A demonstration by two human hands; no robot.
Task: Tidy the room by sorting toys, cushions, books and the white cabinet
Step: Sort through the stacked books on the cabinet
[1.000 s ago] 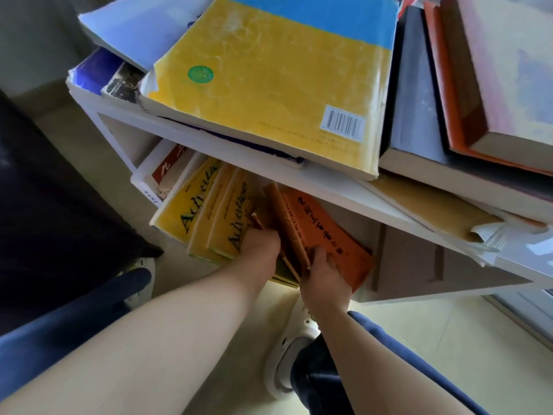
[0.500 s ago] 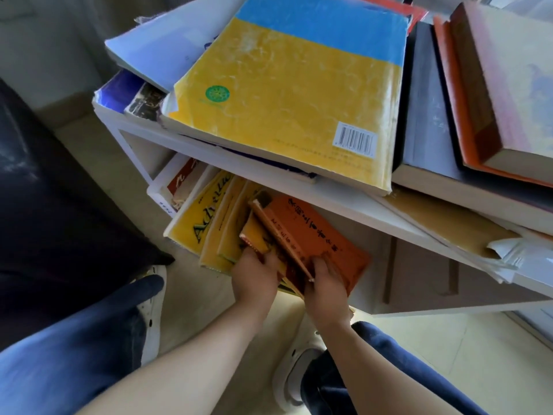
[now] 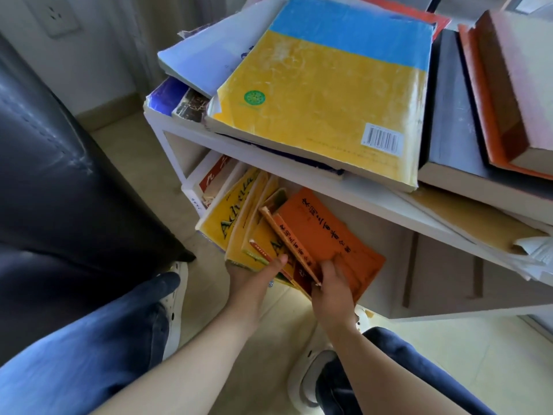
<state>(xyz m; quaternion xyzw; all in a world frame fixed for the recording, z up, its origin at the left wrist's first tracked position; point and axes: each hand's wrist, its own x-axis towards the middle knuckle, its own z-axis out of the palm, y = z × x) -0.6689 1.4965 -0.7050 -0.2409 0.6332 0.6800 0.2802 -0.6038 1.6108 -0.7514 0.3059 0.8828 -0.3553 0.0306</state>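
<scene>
Both hands were down at the lower shelf of the white cabinet [image 3: 302, 181]. The left hand [image 3: 254, 275] cupped the yellow books [image 3: 236, 211] from below, thumb on a cover, its other fingers hidden underneath. The right hand [image 3: 332, 283] pinched the orange book [image 3: 326, 235] at its bottom edge. The books' far ends disappeared under the shelf, and the pile on top ran out of frame.
</scene>
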